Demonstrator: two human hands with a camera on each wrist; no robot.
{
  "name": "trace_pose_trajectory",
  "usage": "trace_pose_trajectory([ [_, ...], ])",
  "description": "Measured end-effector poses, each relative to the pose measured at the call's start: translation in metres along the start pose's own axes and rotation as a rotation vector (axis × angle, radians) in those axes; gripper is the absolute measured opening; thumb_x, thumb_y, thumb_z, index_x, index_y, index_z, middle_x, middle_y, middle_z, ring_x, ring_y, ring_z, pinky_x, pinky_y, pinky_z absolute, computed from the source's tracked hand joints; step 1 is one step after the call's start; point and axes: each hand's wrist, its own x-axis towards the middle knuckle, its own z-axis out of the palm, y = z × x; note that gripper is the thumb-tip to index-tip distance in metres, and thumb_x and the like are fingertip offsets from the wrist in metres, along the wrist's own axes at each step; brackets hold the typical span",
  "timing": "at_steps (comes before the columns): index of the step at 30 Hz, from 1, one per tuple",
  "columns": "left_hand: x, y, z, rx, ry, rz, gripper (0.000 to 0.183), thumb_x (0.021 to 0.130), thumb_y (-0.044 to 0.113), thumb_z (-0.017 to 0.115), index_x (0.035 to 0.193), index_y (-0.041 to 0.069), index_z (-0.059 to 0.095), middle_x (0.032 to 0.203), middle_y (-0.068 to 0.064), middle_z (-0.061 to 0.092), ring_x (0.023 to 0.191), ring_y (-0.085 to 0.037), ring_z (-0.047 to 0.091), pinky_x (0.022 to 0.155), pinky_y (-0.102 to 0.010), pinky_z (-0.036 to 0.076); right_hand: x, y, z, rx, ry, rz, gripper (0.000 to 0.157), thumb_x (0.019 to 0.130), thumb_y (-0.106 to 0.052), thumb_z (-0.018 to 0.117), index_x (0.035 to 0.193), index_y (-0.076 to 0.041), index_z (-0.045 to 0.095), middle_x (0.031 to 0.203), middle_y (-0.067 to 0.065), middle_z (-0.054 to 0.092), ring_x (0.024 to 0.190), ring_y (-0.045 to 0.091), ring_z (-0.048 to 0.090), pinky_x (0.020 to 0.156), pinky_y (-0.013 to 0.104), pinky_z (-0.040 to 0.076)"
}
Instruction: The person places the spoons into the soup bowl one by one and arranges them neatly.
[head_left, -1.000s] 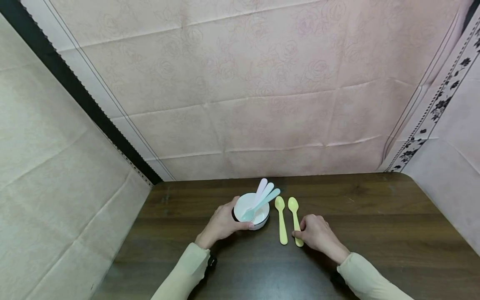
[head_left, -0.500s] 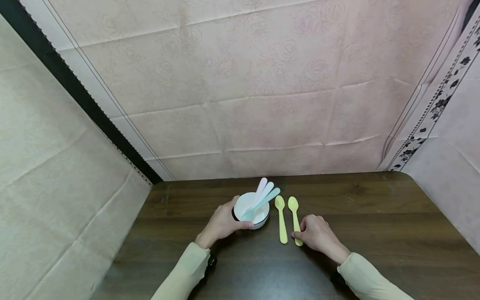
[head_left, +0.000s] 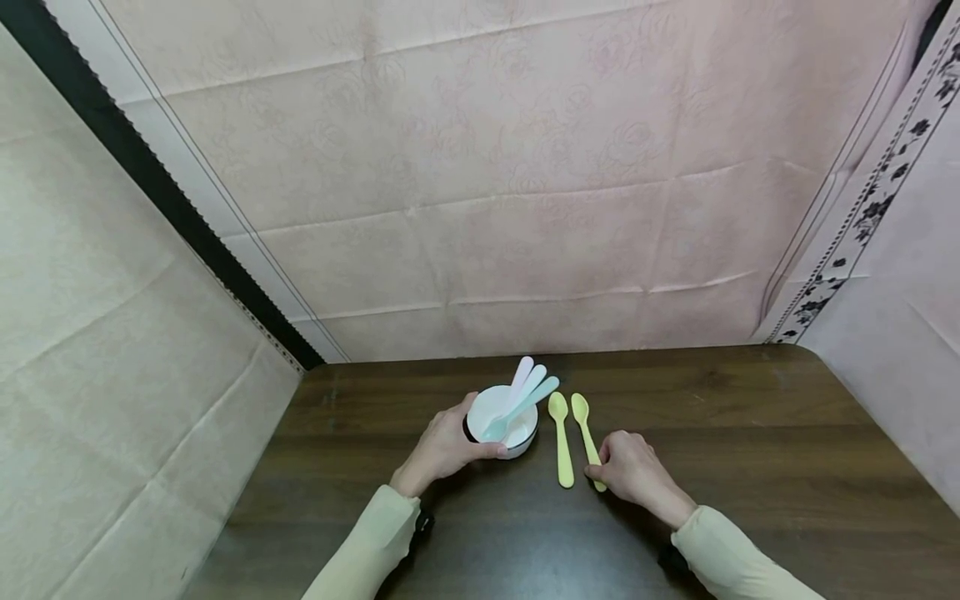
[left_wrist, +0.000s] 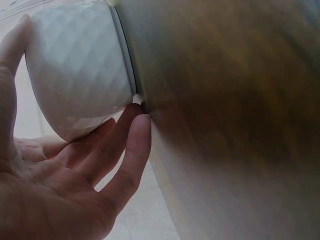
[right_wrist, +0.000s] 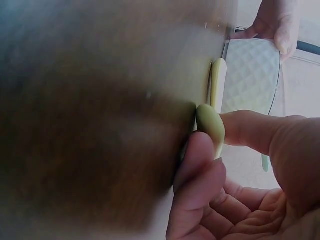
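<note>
My left hand (head_left: 447, 446) grips a white bowl (left_wrist: 77, 65) with a raised diamond pattern and a dark rim, thumb on the near side and fingers around the far side. Inside the bowl lean a lilac spoon (head_left: 522, 372), a pale blue spoon (head_left: 537, 377) and a mint spoon (head_left: 542, 388), handles up to the right. Between thumb and forefinger, my right hand (head_left: 637, 471) pinches the handle end of a yellow spoon (head_left: 582, 417). Another yellow spoon (head_left: 563, 446) lies on the table between that spoon and the bowl.
The dark wooden table (head_left: 750, 450) stretches under both hands. Behind it hangs a pale rose-patterned cloth (head_left: 510, 208), with more cloth at the left (head_left: 135, 358) and right sides.
The far end of the pinched yellow spoon has swung slightly left, toward the other yellow spoon. My left hand and the bowl stay almost in place.
</note>
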Motion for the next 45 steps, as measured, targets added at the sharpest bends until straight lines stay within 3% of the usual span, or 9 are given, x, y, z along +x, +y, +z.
trace_pose_trajectory([
  [4, 0.000, 0.000, 0.000, -0.013, -0.006, -0.003, 0.091, 0.081, 0.056, 0.094, 0.154, 0.020, 0.053, 0.129, -0.004, 0.073, 0.098, -0.018, 0.066, 0.091, -0.040, 0.055, -0.016, -0.019, -0.013, 0.024, 0.005, 0.004, 0.047, 0.088, -0.023, 0.091, 0.059, -0.014, 0.055, 0.057, -0.006, 0.044, 0.058, 0.015, 0.047, 0.059, 0.030, 0.038],
  [13, -0.001, -0.001, 0.001, -0.009, -0.011, -0.005, 0.093, 0.081, 0.058, 0.093, 0.155, 0.020, 0.053, 0.130, -0.005, 0.074, 0.094, -0.017, 0.066, 0.089, -0.040, 0.056, -0.007, -0.003, -0.005, 0.047, -0.012, -0.031, 0.048, 0.090, -0.023, 0.087, 0.058, -0.018, 0.053, 0.055, -0.009, 0.042, 0.055, 0.013, 0.044, 0.056, 0.030, 0.036],
  [15, -0.001, -0.001, 0.001, -0.007, -0.009, -0.003, 0.092, 0.081, 0.057, 0.093, 0.155, 0.019, 0.053, 0.129, -0.004, 0.074, 0.094, -0.017, 0.066, 0.089, -0.039, 0.055, -0.013, -0.013, -0.011, 0.064, -0.003, 0.002, 0.047, 0.087, -0.020, 0.089, 0.057, -0.015, 0.053, 0.055, -0.007, 0.043, 0.055, 0.014, 0.045, 0.057, 0.030, 0.037],
  [30, 0.000, -0.002, 0.002, -0.019, -0.017, -0.008, 0.094, 0.082, 0.057, 0.093, 0.157, 0.019, 0.051, 0.129, -0.005, 0.073, 0.083, -0.014, 0.067, 0.079, -0.035, 0.056, -0.018, -0.013, -0.015, 0.109, -0.003, 0.017, 0.043, 0.090, -0.019, 0.087, 0.060, -0.015, 0.055, 0.057, -0.007, 0.049, 0.056, 0.012, 0.049, 0.057, 0.028, 0.039],
  [39, 0.000, -0.001, 0.001, -0.003, -0.002, 0.003, 0.093, 0.081, 0.059, 0.093, 0.156, 0.021, 0.052, 0.132, -0.003, 0.073, 0.096, -0.017, 0.066, 0.090, -0.040, 0.056, -0.017, -0.013, -0.017, 0.116, -0.009, 0.031, 0.039, 0.090, -0.019, 0.086, 0.064, -0.013, 0.058, 0.059, -0.005, 0.052, 0.056, 0.013, 0.050, 0.057, 0.029, 0.040],
  [45, 0.001, -0.001, 0.001, -0.014, -0.006, 0.011, 0.093, 0.082, 0.059, 0.093, 0.156, 0.020, 0.052, 0.130, -0.005, 0.074, 0.089, -0.016, 0.067, 0.084, -0.038, 0.056, -0.018, -0.014, -0.017, 0.107, 0.001, 0.028, 0.038, 0.090, -0.021, 0.088, 0.067, -0.013, 0.060, 0.061, -0.004, 0.054, 0.057, 0.013, 0.051, 0.057, 0.029, 0.040],
])
